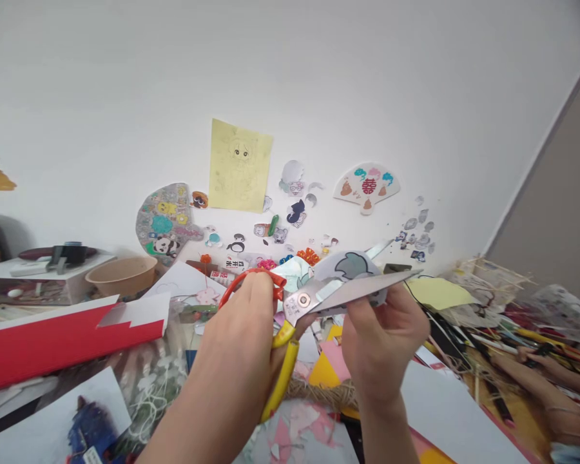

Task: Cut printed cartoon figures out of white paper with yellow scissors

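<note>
White paper piece with a grey-green, dark-outlined drawing (352, 263): raised above the cluttered surface, its near edge gripped in the right hand (386, 335), its body between the blades of the metal scissors with red and yellow handles (303, 300).
Left hand (245, 319): wrapped around the scissor handles, with the red loop above the knuckles and the yellow loop hanging below the palm.
Right hand: pinching the paper from below, thumb and fingers just beneath the near blade.
Scissor blades: parted, tips pointing past the right hand; whether they are biting at this instant is not clear.
Cut so far: the paper's upper outline is rounded, so some trimming seems done.
Left to cut: a white margin shows around the drawing, so the outline looks unfinished; the blade and fingers hide the lower edge, and how much remains there is unclear.
Pink and white paper scraps (299, 428): heaped below and between the hands, probably offcuts.
White fan-shaped cutout with coloured drawings (367, 187): on the wall beyond the right hand, apparently complete.
Yellow sheet with a pencil drawing (240, 166): on the wall beyond the left hand, uncut into figures.
Co-worker's hands (531, 361): well to the right of the right hand.
</note>
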Tool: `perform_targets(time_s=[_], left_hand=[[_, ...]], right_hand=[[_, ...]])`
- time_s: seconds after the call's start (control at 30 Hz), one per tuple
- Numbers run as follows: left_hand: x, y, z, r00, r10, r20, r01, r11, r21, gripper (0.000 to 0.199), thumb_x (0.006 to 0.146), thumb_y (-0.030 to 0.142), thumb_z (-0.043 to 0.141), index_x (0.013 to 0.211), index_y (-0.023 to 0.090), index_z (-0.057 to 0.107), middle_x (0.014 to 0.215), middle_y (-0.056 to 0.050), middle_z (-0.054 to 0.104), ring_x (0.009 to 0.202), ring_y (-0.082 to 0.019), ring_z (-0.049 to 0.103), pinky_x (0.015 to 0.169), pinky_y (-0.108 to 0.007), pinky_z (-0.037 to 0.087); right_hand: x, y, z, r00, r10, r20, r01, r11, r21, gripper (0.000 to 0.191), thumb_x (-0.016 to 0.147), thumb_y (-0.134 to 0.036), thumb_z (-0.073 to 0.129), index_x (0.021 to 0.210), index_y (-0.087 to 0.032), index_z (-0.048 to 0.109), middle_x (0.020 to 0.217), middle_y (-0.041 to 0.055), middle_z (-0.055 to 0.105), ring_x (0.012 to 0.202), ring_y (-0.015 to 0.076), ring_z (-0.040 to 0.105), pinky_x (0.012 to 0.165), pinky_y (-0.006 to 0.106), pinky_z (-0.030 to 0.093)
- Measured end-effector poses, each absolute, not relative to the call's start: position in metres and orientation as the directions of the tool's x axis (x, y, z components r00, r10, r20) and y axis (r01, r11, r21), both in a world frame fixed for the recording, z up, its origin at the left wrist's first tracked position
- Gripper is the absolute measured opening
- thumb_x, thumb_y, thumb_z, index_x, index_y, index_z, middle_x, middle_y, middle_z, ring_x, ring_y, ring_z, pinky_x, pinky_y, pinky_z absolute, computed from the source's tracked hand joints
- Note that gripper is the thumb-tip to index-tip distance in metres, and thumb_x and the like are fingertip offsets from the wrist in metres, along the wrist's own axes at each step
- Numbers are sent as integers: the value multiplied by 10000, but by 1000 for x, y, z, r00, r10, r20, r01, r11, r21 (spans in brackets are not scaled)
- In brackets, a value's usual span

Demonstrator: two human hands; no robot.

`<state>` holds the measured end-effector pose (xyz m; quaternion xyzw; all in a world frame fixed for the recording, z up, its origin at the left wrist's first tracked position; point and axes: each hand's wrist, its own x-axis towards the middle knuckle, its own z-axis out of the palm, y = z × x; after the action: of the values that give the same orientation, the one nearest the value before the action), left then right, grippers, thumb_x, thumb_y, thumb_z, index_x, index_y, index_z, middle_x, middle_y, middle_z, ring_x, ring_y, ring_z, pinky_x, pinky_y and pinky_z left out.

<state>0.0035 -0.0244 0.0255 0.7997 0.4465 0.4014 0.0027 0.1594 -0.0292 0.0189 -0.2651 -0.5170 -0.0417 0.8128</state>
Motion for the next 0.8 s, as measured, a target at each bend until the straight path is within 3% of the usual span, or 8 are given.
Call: perform_targets(time_s=[0.23,0.4,0.57,0.8], left_hand=[[6,-24,23,279,754,595,680,-593,432,194,922,440,433,895,265,354,875,-50,641,752,-274,631,596,-338,407],[4,-24,20,296,764,574,674,-592,441,139,881,340,452,918,271,337,901,-54,640,812,-300,652,609,-349,419],[3,-24,20,305,771,560,720,-571,395,219,776,202,471,878,279,293,826,-27,616,728,-288,628,569,-327,387],[1,-25,21,328,776,539,726,-572,382,271,716,171,477,897,277,306,809,-31,613,724,-291,623,561,-316,373]], right_hand=[[149,-32,16,539,229,811,300,847,-439,147,796,-250,731,691,-217,635,541,-53,457,529,107,467,565,275,465],[146,-29,16,528,207,823,267,880,-393,84,815,-221,707,737,-228,678,583,-42,531,545,101,475,538,255,439],[144,-27,16,535,212,818,207,905,-370,111,801,-143,704,746,-239,698,608,-45,561,593,102,497,557,243,444],[141,-28,12,570,217,792,176,910,-376,124,783,-128,729,730,-229,680,613,-52,540,601,97,481,567,235,432]])
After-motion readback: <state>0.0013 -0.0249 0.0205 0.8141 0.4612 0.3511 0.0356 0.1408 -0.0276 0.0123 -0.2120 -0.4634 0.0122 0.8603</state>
